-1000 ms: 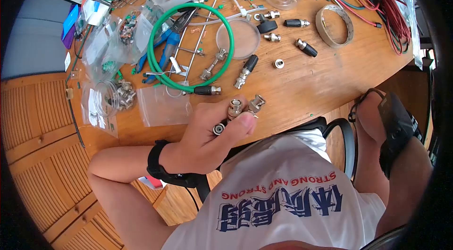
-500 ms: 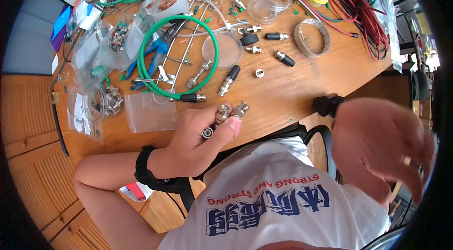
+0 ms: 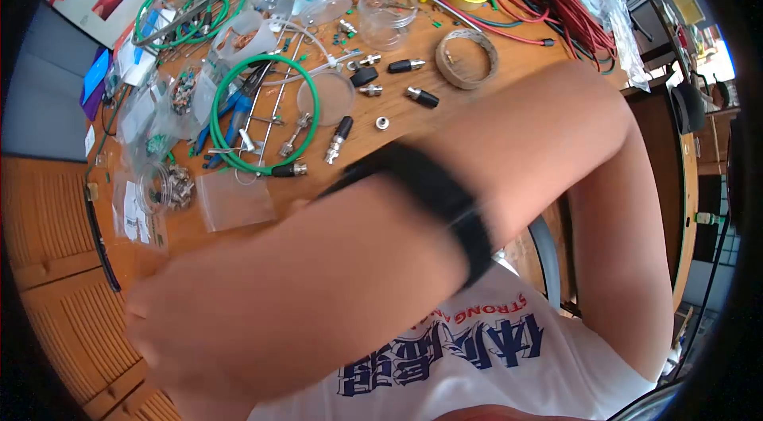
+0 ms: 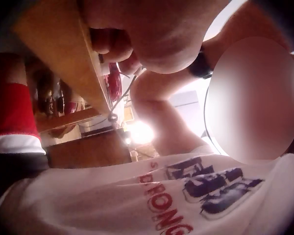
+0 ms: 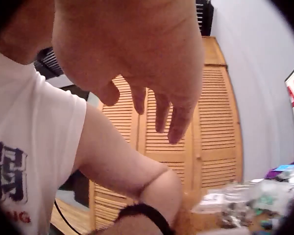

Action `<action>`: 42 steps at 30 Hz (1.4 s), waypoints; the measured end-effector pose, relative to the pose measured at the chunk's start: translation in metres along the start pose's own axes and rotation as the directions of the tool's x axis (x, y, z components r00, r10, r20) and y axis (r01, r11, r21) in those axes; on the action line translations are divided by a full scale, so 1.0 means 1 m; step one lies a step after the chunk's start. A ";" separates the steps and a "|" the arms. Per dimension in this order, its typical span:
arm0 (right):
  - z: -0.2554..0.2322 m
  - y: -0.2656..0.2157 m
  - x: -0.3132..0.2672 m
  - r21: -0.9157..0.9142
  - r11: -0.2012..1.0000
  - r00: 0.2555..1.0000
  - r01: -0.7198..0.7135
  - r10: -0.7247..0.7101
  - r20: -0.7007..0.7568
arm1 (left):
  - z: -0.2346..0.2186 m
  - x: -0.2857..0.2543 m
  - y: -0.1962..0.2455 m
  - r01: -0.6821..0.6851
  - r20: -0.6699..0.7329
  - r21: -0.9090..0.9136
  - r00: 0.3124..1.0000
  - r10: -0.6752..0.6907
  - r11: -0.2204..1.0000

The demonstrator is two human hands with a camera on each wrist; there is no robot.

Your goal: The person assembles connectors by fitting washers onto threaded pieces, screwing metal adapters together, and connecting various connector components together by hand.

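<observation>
My right hand (image 3: pixel 222 326) is stretched across the front of my body, blurred in the head view. In the right wrist view its fingers (image 5: pixel 161 112) hang loose and apart, with nothing between them. The left hand (image 4: pixel 157 29) is almost wholly covered by my right forearm in the head view; its fingertips look curled in the left wrist view. The metal BNC connectors it gripped in the earlier frames are hidden now. On the table beyond lie a black-booted BNC connector (image 3: pixel 338 140) and a green cable coil (image 3: pixel 317 107) with a plug (image 3: pixel 289 171).
More connectors lie mid-table, such as a black-booted one (image 3: pixel 422 97) and a small round one (image 3: pixel 382 124). A tape ring (image 3: pixel 441 63), clear jar (image 3: pixel 387 20) and red cables (image 3: pixel 576 8) stand farther back. Blue-handled pliers (image 3: pixel 236 119) and plastic bags (image 3: pixel 234 202) lie left.
My right hand came up from the right side and swung left across my body, covering the left hand and its connectors. The head view has shifted, so the table things appear farther left.
</observation>
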State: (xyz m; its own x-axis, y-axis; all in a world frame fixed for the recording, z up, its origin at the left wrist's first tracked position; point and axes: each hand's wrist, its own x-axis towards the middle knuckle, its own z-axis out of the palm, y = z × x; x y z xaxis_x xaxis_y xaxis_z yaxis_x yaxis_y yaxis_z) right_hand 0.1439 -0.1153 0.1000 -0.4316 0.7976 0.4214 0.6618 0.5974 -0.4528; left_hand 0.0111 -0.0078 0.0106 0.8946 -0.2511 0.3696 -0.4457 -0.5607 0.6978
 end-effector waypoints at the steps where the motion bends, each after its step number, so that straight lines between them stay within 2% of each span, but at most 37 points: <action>1: -0.002 -0.002 -0.002 -0.009 1.000 1.000 0.002 -0.002 -0.011 | -0.010 0.034 0.017 0.005 0.012 0.002 1.000 -0.005 1.000; 4: -0.003 -0.004 0.000 -0.037 0.999 0.999 0.018 -0.020 -0.044 | -0.018 0.104 0.083 0.024 0.042 0.019 0.999 -0.025 1.000; 5: -0.001 -0.002 -0.001 -0.042 0.999 0.998 0.022 -0.025 -0.056 | -0.005 0.026 0.028 0.034 0.054 0.023 0.998 -0.036 0.999; 9: -0.047 -0.024 0.041 -0.052 0.998 0.995 0.028 -0.033 -0.099 | 0.009 -0.020 0.002 0.080 0.099 0.024 0.992 -0.082 0.997; 14: -0.024 -0.008 0.029 -0.058 0.996 0.991 0.061 -0.067 -0.116 | 0.007 -0.027 0.004 0.146 0.112 0.033 0.983 -0.149 0.989; 16: -0.014 -0.001 0.023 -0.056 0.995 0.989 0.078 -0.084 -0.122 | -0.002 0.059 0.035 0.177 0.114 0.037 0.977 -0.180 0.984; 19: 0.002 0.009 0.010 -0.063 0.994 0.985 0.094 -0.102 -0.140 | -0.046 0.152 0.113 0.213 0.128 0.044 0.968 -0.217 0.976; 25: 0.008 0.014 0.008 -0.069 0.988 0.975 0.137 -0.147 -0.165 | -0.055 0.163 0.123 0.295 0.143 0.061 0.943 -0.301 0.954; 26: 0.009 0.016 0.012 -0.075 0.986 0.973 0.149 -0.160 -0.166 | -0.022 0.060 0.064 0.306 0.140 0.067 0.940 -0.312 0.950; 29: 0.009 0.017 0.015 -0.076 0.983 0.967 0.168 -0.179 -0.181 | -0.001 -0.022 0.023 0.347 0.150 0.075 0.923 -0.355 0.935; 30: 0.010 0.018 0.014 -0.079 0.982 0.966 0.172 -0.184 -0.184 | -0.011 0.010 0.048 0.357 0.152 0.076 0.919 -0.365 0.931; 31: 0.011 0.019 0.015 -0.078 0.981 0.964 0.179 -0.191 -0.187 | -0.013 0.020 0.052 0.359 0.150 0.075 0.918 -0.366 0.930; 33: 0.011 0.018 0.020 -0.076 0.977 0.958 0.198 -0.209 -0.196 | 0.000 -0.017 0.028 0.365 0.188 0.028 0.912 -0.364 0.931; 37: 0.014 0.020 0.028 -0.083 0.969 0.945 0.233 -0.246 -0.215 | 0.004 -0.034 0.012 0.313 0.186 -0.036 0.935 -0.301 0.949; 42: 0.017 0.021 0.040 -0.096 0.957 0.930 0.275 -0.290 -0.224 | 0.016 -0.043 -0.003 0.177 0.144 -0.068 0.976 -0.165 0.982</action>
State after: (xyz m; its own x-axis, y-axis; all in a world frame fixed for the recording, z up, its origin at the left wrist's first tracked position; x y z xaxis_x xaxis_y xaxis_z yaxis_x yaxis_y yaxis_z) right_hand 0.1302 -0.0694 0.0934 -0.4563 0.5498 0.6996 0.5731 0.7831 -0.2416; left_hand -0.0251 -0.0081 -0.0172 0.9512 -0.2657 0.1569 -0.2818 -0.5409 0.7924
